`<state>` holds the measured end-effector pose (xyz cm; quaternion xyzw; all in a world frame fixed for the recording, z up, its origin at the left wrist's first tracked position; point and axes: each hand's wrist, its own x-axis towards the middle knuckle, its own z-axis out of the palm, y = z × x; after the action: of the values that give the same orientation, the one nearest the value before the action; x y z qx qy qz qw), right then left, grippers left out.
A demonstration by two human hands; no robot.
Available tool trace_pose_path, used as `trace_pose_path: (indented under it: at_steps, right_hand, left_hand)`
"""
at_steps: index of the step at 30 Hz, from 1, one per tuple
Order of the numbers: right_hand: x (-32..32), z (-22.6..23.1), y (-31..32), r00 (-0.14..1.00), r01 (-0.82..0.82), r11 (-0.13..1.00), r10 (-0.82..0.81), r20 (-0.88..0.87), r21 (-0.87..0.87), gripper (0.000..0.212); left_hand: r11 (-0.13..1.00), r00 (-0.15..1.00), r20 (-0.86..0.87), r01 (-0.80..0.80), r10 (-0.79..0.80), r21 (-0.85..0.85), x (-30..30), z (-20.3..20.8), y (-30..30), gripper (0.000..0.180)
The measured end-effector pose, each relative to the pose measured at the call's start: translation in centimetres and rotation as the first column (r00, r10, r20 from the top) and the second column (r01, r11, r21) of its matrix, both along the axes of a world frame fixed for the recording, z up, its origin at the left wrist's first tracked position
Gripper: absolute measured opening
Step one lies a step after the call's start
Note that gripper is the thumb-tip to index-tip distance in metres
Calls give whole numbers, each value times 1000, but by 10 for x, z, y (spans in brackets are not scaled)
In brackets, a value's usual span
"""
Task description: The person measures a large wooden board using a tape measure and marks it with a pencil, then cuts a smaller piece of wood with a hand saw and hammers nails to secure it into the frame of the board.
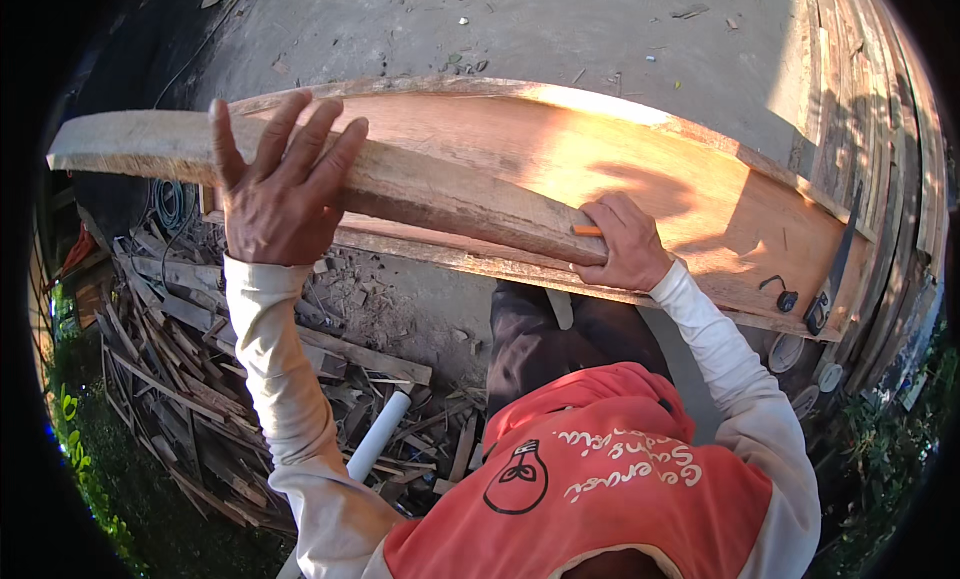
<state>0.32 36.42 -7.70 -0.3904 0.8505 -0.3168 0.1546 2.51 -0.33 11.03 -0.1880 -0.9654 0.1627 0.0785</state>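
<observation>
A thick, rough wooden beam (440,194) slants across the view above a long, shallow wooden panel with raised edges (640,164). On the beam's left part lies my left hand (280,194), its fingers spread and stretched over the far edge. My right hand (628,244) is closed around the beam's right end. An orange pencil (587,231) sticks out from between that hand's fingers, lying against the wood. The underside of the beam and my right fingertips are partly hidden.
A handsaw (832,279) and a small black object with a cord (787,299) lie at the panel's right end. Scrap wood (180,379) and a white pipe (380,434) lie at lower left. Long boards (880,149) line the right side. A coiled cable (172,207) sits left.
</observation>
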Motion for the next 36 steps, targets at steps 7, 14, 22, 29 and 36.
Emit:
trace_pose_path:
  at_steps: [7,14,22,29,36]
  right_hand:
    - [-26,-5,-121,887,443,853,-462,-5,-276,71]
    - [-44,-65,-145,739,669,725,-621,263,-167,86]
    - [65,-181,80,202,939,324,-787,583,113,43]
    - [149,-341,236,-83,880,202,-826,558,430,40]
    - [147,-397,293,-96,834,256,-805,585,489,40]
  left_hand:
    - [-746,956,284,-140,69,651,-93,-136,45,87]
    - [-566,906,418,-310,68,764,-194,-217,49,46]
    - [-400,844,535,-506,-46,764,-265,-314,91,44]
    - [-281,797,604,-582,-11,763,-378,-444,232,34]
    - [-202,787,617,-604,-1,771,-422,-507,302,31]
